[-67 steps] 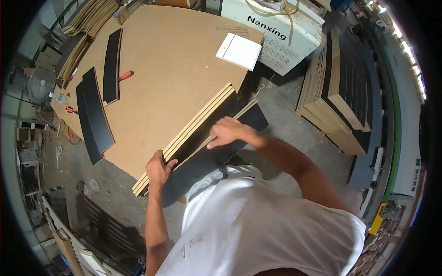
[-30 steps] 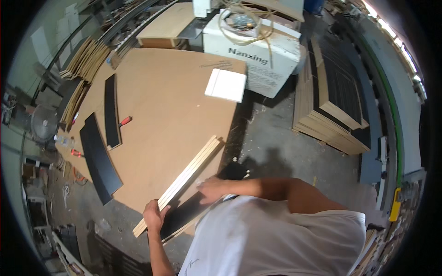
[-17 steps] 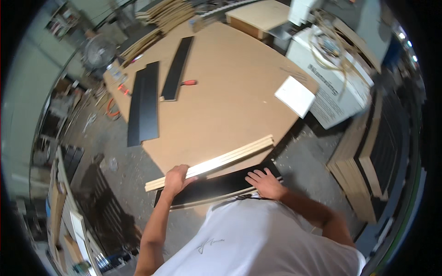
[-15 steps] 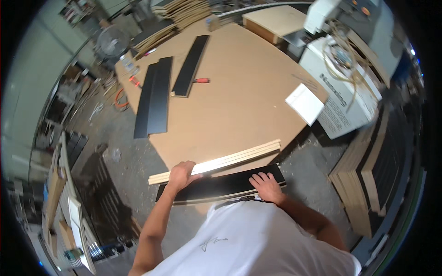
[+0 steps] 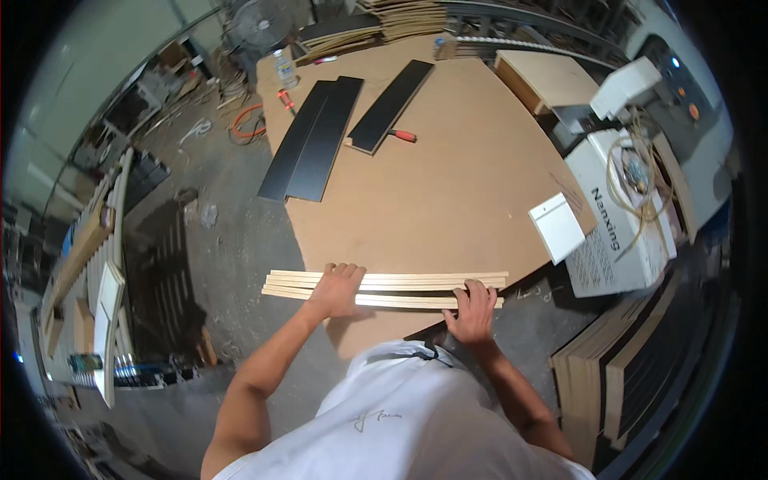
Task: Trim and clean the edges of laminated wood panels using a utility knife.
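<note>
Several long boards (image 5: 412, 281), seen mainly by their pale narrow edges, lie side by side along the near edge of the brown table. Another board (image 5: 400, 302) runs just in front of them, with a dark gap widening between toward the right. My left hand (image 5: 338, 290) is closed over the boards left of their middle, its fingertips at the far side. Near the right end my right hand (image 5: 474, 310) grips the nearer board, fingers over its top and thumb on the near side. The undersides of both hands are hidden.
Two overlapping black panels (image 5: 312, 140) and a single black panel (image 5: 392, 106) lie farther off on the table (image 5: 448, 200). Beside them are red-handled tools (image 5: 402, 136). A white square piece (image 5: 558, 228) sits at the right edge, near a white box (image 5: 612, 240). Stacked boards (image 5: 588, 360) stand lower right.
The near black board has gone from lying face-up to standing on edge, closer to the other boards. My right hand has moved from its face onto its edge. The view has shifted.
</note>
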### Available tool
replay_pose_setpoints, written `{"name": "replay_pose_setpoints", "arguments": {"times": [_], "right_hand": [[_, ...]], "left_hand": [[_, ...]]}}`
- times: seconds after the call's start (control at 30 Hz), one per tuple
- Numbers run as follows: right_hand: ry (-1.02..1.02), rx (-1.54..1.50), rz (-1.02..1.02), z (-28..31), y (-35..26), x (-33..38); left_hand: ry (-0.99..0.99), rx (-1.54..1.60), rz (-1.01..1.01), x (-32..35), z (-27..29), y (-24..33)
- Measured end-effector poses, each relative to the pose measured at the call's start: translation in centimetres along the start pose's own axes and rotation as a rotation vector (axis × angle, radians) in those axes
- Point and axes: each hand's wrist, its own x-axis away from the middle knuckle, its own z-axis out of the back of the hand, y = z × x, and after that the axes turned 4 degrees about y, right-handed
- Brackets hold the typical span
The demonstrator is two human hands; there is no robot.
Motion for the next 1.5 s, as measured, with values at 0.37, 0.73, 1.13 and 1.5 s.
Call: {"name": "replay_pose_setpoints", "arguments": {"times": [0.37, 0.73, 1.13, 1.5], "right_hand": [[-0.469, -0.047, 0.154, -3.8, -1.3, -6.0], [-0.667, 0.139, 0.161, -3.5, -1.8, -6.8], [-0.648, 0.015, 0.005, -3.6, -2.4, -5.6], [-0.572, 0.198, 0.257, -4.0, -0.8, -4.6]], "left_hand": [[0.02, 0.336, -0.089, -2.3, 0.6, -3.0], [0.567, 0.056, 0.556, -28.7, 5.0, -44.0], [0.38, -0.021, 0.921, -44.1, 4.1, -53.2], [1.294, -0.01, 0.302, -31.9, 16.3, -49.8]]}}
